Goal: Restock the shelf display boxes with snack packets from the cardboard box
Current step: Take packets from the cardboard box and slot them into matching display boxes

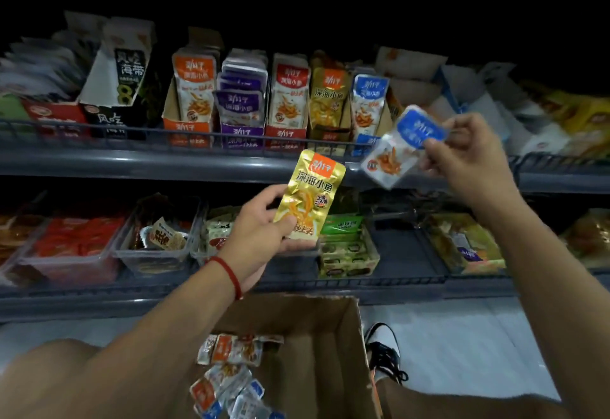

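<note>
View: my one head camera, standing close, faces the shelves.
Tilt: angled down over the cardboard box.

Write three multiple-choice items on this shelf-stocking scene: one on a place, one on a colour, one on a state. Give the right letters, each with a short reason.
1. Where is the cardboard box?
A. On the upper shelf
B. Low down, below the hands
C. Inside a clear tub

2. What colour is the packet in the left hand?
A. Gold
B. Purple
C. Green

3. What is the right hand doing?
A. Hanging idle
B. Pressing flat on the shelf rail
C. Pinching a blue packet

Answers:
1 B: the box sits at the bottom of the view under both arms, with loose packets inside.
2 A: the gold packet shines yellow-gold in the left grip.
3 C: fingers and thumb close on the blue-topped packet, held near the blue display box on the upper shelf.
</note>
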{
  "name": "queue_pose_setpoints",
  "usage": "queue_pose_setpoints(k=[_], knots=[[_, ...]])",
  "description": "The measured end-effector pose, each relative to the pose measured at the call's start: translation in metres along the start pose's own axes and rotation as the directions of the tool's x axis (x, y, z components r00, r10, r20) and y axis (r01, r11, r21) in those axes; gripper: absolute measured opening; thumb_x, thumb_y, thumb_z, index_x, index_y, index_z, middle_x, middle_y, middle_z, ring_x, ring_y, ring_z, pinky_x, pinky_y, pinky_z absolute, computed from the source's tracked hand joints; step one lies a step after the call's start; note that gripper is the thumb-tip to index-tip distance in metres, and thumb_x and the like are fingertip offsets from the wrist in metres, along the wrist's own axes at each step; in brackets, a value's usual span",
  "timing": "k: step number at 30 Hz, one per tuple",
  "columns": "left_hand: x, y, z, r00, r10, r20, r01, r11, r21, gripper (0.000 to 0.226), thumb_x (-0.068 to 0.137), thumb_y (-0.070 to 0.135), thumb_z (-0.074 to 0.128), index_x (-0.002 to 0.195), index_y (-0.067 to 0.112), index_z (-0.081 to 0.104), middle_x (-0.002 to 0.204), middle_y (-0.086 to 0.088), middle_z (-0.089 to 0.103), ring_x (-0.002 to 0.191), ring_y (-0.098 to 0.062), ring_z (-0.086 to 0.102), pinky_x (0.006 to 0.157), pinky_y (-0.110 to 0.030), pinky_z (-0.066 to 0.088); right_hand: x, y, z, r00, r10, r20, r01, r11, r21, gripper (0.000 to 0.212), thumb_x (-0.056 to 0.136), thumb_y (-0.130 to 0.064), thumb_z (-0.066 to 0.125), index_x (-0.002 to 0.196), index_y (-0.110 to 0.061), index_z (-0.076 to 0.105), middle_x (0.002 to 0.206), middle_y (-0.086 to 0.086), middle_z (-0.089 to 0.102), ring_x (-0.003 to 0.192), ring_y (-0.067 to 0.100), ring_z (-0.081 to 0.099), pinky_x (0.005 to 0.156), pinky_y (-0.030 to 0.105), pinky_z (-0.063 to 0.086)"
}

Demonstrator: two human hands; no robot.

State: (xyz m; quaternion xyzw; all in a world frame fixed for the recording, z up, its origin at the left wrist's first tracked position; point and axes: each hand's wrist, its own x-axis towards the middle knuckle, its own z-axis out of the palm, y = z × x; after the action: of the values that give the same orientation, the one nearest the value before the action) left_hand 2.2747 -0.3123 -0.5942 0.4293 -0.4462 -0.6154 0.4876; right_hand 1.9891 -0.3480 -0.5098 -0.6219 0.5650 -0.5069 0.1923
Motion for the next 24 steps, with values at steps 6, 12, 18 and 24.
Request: queue_pose_setpoints(k=[6, 12, 18, 24], knots=[[0.015, 0.018, -0.009, 1.0, 0.005, -0.022, -0.005, 1.0, -0.029, 0.041, 0.097, -0.008, 0.054, 0.12, 0.025, 0.059, 0.11, -0.013, 0.074, 0.095, -0.029, 0.075, 0.074, -0.043, 0.064, 0.087, -0.026, 0.0, 0.979, -0.195, -0.056, 0.172, 0.945, -0.279, 0.023, 0.1, -0.021, 0.062, 0.118, -0.012, 0.052, 0.107, 0.009, 0.067, 0.085, 0.013, 0.071, 0.062, 0.023, 0.059], [0.016, 0.015, -0.012, 0.998, 0.035, -0.06, -0.034, 0.999, 0.021, 0.041, 0.098, -0.005, 0.055, 0.113, 0.033, 0.061, 0.106, -0.006, 0.076, 0.092, -0.023, 0.076, 0.074, -0.041, 0.064, 0.135, -0.018, 0.026, 0.998, -0.063, -0.016, 0.054, 0.936, -0.348, 0.027, 0.1, -0.02, 0.062, 0.121, -0.008, 0.052, 0.107, 0.008, 0.068, 0.082, 0.016, 0.071, 0.064, 0.03, 0.059], [0.01, 0.017, -0.019, 0.996, 0.083, -0.017, -0.08, 0.987, 0.138, 0.046, 0.099, -0.005, 0.054, 0.113, 0.039, 0.061, 0.102, 0.0, 0.076, 0.088, -0.021, 0.076, 0.073, -0.039, 0.064, 0.152, 0.012, 0.053, 0.997, -0.009, 0.081, 0.052, 0.84, -0.541, 0.021, 0.099, -0.02, 0.063, 0.119, -0.016, 0.057, 0.11, 0.008, 0.068, 0.105, 0.023, 0.067, 0.087, 0.04, 0.057], [0.01, 0.017, -0.021, 0.996, 0.081, -0.03, -0.075, 0.985, 0.156, 0.049, 0.099, -0.006, 0.053, 0.11, 0.04, 0.062, 0.104, -0.001, 0.076, 0.088, -0.021, 0.076, 0.072, -0.04, 0.064, 0.154, 0.015, 0.062, 0.983, -0.183, -0.012, 0.117, 0.679, -0.725, 0.037, 0.097, -0.02, 0.065, 0.132, -0.015, 0.056, 0.131, 0.014, 0.061, 0.116, 0.032, 0.061, 0.087, 0.042, 0.052]])
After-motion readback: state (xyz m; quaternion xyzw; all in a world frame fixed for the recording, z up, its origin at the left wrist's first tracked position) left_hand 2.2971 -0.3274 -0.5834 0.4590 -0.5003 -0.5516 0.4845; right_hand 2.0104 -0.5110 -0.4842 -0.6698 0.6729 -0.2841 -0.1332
